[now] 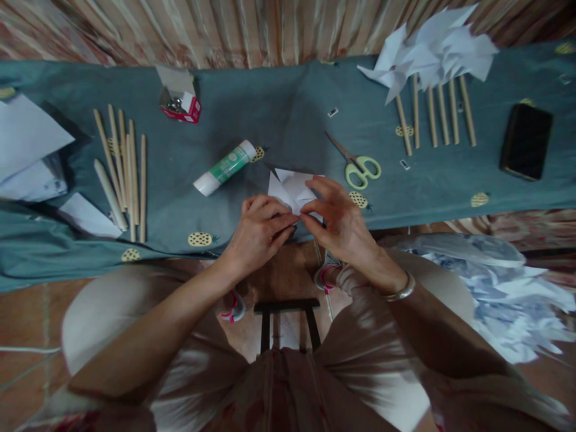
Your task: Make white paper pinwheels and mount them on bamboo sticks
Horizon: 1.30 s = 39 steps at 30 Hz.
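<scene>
Paper [294, 186], one piece, in close fingertip pinch of left hand [260, 229] and right hand [341, 223], near one glue stick [225, 168].

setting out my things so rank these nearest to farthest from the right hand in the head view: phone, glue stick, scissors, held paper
From the right hand:
1. Held paper, at its fingertips.
2. Scissors, just beyond it, slightly right.
3. Glue stick, off to its left.
4. Phone, far to its right.
</scene>
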Available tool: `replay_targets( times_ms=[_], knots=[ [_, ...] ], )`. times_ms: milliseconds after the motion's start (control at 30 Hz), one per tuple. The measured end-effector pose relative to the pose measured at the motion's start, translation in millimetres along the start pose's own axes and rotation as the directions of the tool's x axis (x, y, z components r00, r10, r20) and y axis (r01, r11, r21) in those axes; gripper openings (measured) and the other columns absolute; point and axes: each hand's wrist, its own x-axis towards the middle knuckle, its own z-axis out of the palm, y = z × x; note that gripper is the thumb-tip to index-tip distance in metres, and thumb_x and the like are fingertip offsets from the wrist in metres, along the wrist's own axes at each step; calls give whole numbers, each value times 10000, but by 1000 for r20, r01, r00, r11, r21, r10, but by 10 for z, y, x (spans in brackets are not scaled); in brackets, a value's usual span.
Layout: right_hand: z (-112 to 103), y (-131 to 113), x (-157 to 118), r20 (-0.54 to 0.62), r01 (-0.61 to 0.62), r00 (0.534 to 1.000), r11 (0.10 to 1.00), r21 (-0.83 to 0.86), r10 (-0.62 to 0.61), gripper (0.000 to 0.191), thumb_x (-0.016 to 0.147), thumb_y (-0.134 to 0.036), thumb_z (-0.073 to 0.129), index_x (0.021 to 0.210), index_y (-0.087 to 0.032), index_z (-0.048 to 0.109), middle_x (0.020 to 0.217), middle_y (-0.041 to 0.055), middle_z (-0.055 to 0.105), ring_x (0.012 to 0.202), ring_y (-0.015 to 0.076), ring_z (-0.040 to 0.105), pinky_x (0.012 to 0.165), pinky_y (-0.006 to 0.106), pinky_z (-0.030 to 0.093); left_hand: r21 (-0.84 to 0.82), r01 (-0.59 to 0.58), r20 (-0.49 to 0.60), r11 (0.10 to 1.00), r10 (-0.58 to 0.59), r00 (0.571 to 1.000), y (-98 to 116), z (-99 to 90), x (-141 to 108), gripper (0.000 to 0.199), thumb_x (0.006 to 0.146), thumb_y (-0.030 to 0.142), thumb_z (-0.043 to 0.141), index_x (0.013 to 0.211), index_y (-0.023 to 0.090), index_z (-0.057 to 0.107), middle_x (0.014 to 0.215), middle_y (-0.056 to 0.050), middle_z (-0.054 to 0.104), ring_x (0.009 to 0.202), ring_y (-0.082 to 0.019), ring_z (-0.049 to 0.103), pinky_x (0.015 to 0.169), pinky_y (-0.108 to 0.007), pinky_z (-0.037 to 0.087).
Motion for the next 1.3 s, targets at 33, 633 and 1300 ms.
replay_targets(
  times_ms=[33,633,1300],
  knots=[
    [1,-2,2,1,0,1000,1000,0,0,132,902,-250,570,829,-224,676,1318,87,633,1346,293,503,1125,536,439,4,-2,1,1000,2,1000,-2,2,-2,202,954,271,575,1061,247,745,987,-53,719,1020,-233,571,898,-421,373],
    [29,0,4,-20,14,1000,999,-45,-15,149,907,-222,563,818,-218,683,1304,82,640,1336,292,512,1115,528,461,40,10,15,999,-11,1000,4,10,5,222,971,252,548,1098,242,729,1013,-60,707,1022,-232,564,855,-402,371],
    [107,15,27,16,72,997,994,-80,-71,240,926,-132,454,1025,-224,652,1484,89,483,1481,280,313,1158,534,407,13,1,22,1000,-1,1000,-15,11,23,208,962,255,555,1064,251,736,1010,-50,713,1034,-227,566,920,-425,357]
  ],
)
